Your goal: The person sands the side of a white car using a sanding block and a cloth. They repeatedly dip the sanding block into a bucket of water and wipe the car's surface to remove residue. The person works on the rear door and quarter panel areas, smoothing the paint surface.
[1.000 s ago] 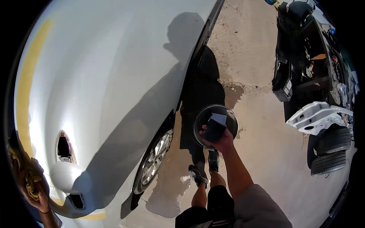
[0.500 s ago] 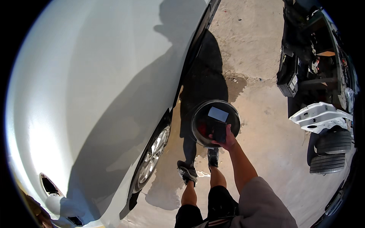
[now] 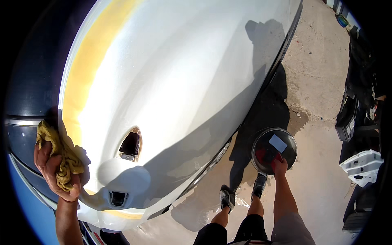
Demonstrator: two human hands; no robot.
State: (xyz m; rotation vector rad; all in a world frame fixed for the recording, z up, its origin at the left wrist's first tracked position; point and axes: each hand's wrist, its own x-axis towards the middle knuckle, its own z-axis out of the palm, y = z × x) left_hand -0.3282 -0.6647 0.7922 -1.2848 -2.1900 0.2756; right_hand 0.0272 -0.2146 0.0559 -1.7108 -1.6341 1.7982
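Observation:
At the far left, my left hand is closed around a crumpled mustard-yellow cloth. The cloth is beside the edge of a white car body with yellow patches; whether it touches the panel I cannot tell. To the right, my right hand is over a round black bucket, its fingers closed on a dark block-like thing, only partly seen. Next to it a pale blue rectangle shows within the bucket's rim; sheet or reflection, I cannot tell. Red shows around the fingers.
Two dark openings pierce the white body. A dark blue car stands close on the left. Along the right are a white metal part, a black battery-like box and stacked tires. My shoes stand on concrete below the bucket.
The view has swung left, bringing my left hand and the whole yellow cloth into sight. My right hand, with the dark block, sits lower against the bucket.

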